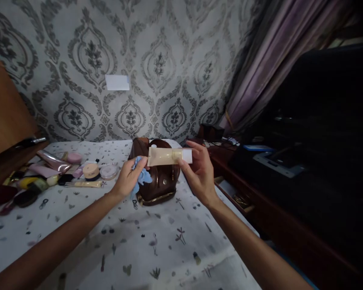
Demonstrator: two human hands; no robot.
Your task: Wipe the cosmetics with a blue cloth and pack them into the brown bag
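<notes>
A beige squeeze tube (163, 156) with a white cap lies level in the air in front of me. My right hand (199, 171) grips it near the cap, thumb below and fingers behind. At the tube's flat left end, my left hand (127, 175) is closed on a crumpled light-blue cloth (142, 177), fingertips close to the tube's edge; whether they touch it I cannot tell. Behind and below the tube, a brown leather bag (161, 189) with gold zips sits on the patterned white sheet (130, 249).
Makeup items lie at the left, among them a round beige jar (91, 172), a clear round container (108, 171) and a pink tube (53, 161). On the right stand an open drawer (234, 193) and a dark cabinet (278, 213). A patterned wall (145, 96) closes off the back.
</notes>
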